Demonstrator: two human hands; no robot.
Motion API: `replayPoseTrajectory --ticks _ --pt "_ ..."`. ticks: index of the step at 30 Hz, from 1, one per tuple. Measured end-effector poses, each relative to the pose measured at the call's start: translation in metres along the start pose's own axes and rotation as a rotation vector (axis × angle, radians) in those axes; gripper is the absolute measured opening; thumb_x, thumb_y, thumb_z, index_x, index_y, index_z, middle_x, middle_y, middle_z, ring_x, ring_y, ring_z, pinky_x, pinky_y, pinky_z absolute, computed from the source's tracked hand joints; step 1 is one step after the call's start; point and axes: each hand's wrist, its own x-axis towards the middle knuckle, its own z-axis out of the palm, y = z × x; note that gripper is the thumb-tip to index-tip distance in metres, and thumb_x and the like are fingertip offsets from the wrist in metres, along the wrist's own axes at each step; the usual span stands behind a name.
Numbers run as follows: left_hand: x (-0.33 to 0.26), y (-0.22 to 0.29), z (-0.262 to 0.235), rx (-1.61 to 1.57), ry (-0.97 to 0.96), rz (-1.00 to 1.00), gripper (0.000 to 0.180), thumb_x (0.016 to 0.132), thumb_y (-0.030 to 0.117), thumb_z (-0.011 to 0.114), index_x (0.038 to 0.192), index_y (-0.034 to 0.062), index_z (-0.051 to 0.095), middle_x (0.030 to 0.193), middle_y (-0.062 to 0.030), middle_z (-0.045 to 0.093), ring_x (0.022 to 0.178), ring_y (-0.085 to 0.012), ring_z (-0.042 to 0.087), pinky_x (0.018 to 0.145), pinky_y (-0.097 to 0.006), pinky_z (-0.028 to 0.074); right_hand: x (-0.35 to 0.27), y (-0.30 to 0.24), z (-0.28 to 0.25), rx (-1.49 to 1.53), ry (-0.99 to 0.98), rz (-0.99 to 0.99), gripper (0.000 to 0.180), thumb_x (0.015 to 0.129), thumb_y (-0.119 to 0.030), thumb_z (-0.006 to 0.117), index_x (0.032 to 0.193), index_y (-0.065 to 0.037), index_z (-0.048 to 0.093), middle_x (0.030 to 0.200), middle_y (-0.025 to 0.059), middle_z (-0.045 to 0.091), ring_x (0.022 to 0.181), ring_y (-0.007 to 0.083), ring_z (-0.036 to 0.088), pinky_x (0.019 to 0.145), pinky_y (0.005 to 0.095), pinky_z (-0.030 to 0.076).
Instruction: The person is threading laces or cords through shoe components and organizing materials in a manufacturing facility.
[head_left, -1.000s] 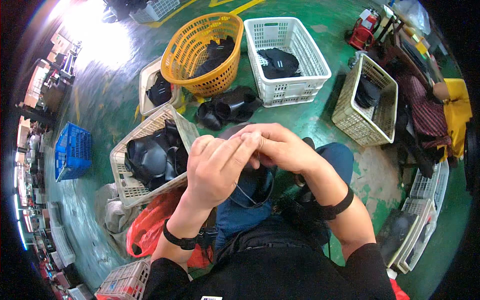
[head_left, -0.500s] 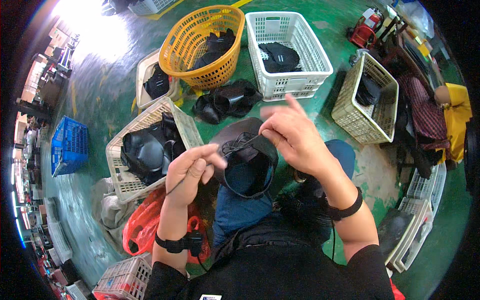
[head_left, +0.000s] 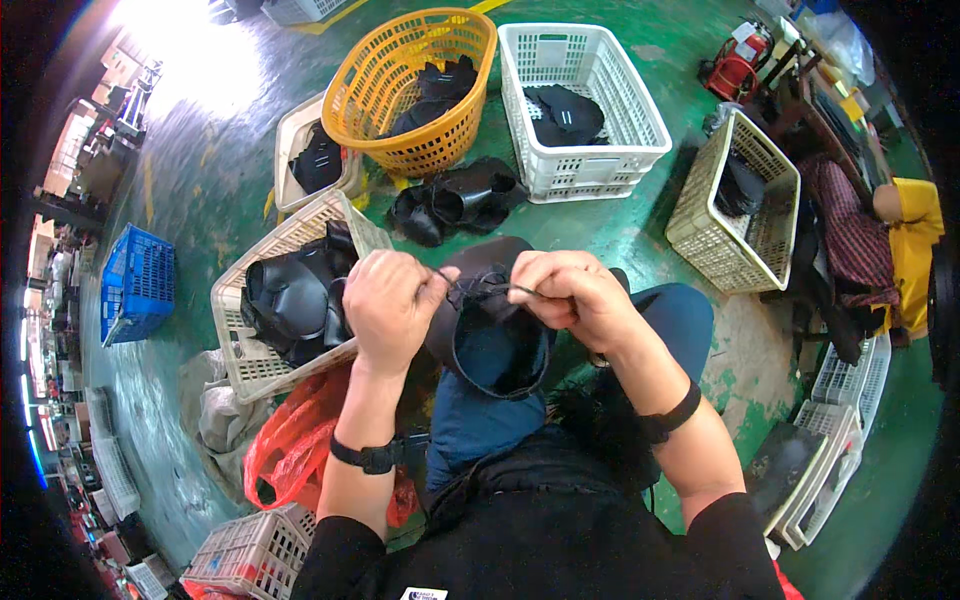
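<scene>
A black shoe upper rests over my knees, its round opening facing me. Thin black lace runs in loops across its top. My left hand is closed, with one end of the lace pinched between thumb and fingers at the upper's left side. On the other side, my right hand also pinches the lace, thumb against curled fingers. Both hands are close to the upper, with the lace drawn between them. More black uppers lie in the pale crate left of my left hand.
Several black uppers lie on the green floor ahead. Beyond stand a yellow basket and a white crate, both holding black pieces. A beige crate stands right; a red plastic bag lies by my left forearm.
My left hand has turned, showing its back, and moved up beside the upper. My right hand has come down, its raised fingers now curled in. The lace is held closer to the upper.
</scene>
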Motion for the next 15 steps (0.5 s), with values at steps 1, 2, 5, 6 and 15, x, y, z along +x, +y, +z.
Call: replayPoseTrajectory --ticks 1,2,5,6,15 --pt "0.0 -0.002 0.008 -0.113 0.098 -0.068 0.028 0.077 0.017 0.078 0.068 0.0025 0.056 0.07 -0.0094 0.056 0.066 -0.0283 0.054 0.062 -0.036 0.043 0.004 -0.001 0.007 -0.02 0.038 0.013 0.025 0.088 -0.015 0.052 0.096 -0.002 0.072 0.061 -0.0061 0.05 0.047 0.0034 0.031 0.042 0.0218 0.02" --pt "0.002 -0.001 0.017 -0.24 0.18 -0.049 0.035 0.079 0.025 0.078 0.07 0.0016 0.054 0.069 -0.009 0.052 0.065 -0.0265 0.051 0.061 -0.034 0.041 0.006 -0.002 0.012 -0.003 0.084 0.031 0.026 0.091 -0.013 0.054 0.106 -0.004 0.073 0.066 -0.0052 0.055 0.048 0.0029 0.034 0.043 0.0205 0.023" --pt "0.003 0.008 0.018 -0.417 0.045 -0.022 0.034 0.076 0.022 0.08 0.068 0.0021 0.053 0.068 -0.0089 0.053 0.062 -0.0273 0.052 0.057 -0.036 0.042 0.013 0.002 0.028 -0.033 0.198 0.022 0.023 0.095 -0.012 0.056 0.111 -0.007 0.073 0.073 -0.0046 0.061 0.051 0.0015 0.037 0.044 0.0188 0.025" --pt "0.001 0.008 0.018 -0.461 -0.014 -0.057 0.034 0.079 0.023 0.079 0.07 0.002 0.054 0.069 -0.0088 0.052 0.063 -0.0259 0.051 0.056 -0.036 0.041 0.014 0.003 0.024 -0.063 0.143 0.008 0.02 0.097 -0.011 0.058 0.111 -0.006 0.072 0.08 -0.0029 0.064 0.059 0.0039 0.047 0.051 0.02 0.039" --pt "-0.002 0.012 0.012 -0.611 -0.335 -0.217 0.021 0.093 0.016 0.064 0.083 -0.0008 0.054 0.075 -0.0104 0.046 0.069 -0.0249 0.048 0.063 -0.033 0.041 0.02 0.007 0.034 -0.791 0.265 -0.434 0.017 0.091 -0.003 0.065 0.107 -0.002 0.066 0.088 0.0028 0.063 0.076 0.0081 0.058 0.068 0.0244 0.049"
